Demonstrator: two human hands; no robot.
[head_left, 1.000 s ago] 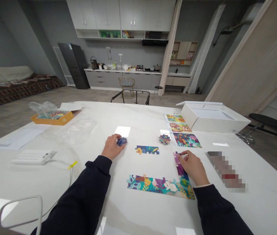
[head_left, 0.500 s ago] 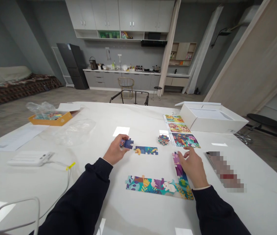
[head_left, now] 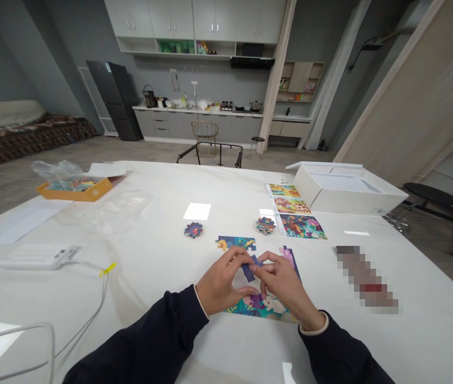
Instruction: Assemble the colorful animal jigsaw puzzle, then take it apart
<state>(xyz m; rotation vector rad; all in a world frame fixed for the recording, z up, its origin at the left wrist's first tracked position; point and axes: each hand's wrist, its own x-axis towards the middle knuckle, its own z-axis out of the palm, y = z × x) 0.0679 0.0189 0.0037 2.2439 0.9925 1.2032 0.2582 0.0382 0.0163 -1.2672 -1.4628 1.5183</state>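
Blue puzzle cardboard (head_left: pixel 248 273) occupies left hand (head_left: pixel 219 281) and right hand (head_left: pixel 285 282).

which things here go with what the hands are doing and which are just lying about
Part of it:
blue puzzle part, between left hand and right hand
upper puzzle strip
lower joined pieces
left pile
right pile
picture sheet, probably

Seemingly just lying about:
white device
clear plastic
white box
paper sheet

The piece (head_left: pixel 248 273) was dark blue. The upper strip (head_left: pixel 245 243) mixed blue with yellow; the side strip (head_left: pixel 288 253) was pink and purple; the lower strip (head_left: pixel 246 308) showed a white rabbit (head_left: pixel 274 304) on teal. The tray (head_left: pixel 97 190) was orange, the desk (head_left: pixel 150 277) white, the sleeves (head_left: pixel 162 328) navy, the cable tag (head_left: pixel 107 269) yellow, the throw (head_left: pixel 30 133) brown-patterned.
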